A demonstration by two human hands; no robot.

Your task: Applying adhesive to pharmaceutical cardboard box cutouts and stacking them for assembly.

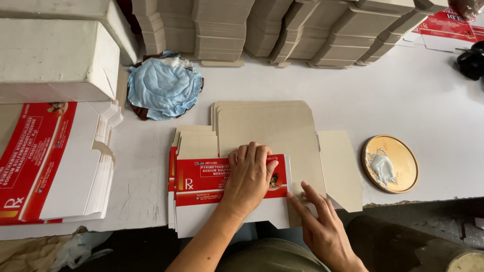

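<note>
A flat red and white carton blank lies folded over on top of a small pile of the same blanks, whose plain brown insides show behind it. My left hand presses flat on the red panel with the fingers together. My right hand is at the blank's right edge, index finger stretched along the fold and touching the card near a brown side flap.
A tall pile of flat red and white blanks lies at the left under a white block. Stacks of brown folded cartons line the back. A blue cloth and a round wooden dish of white paste sit on the white table.
</note>
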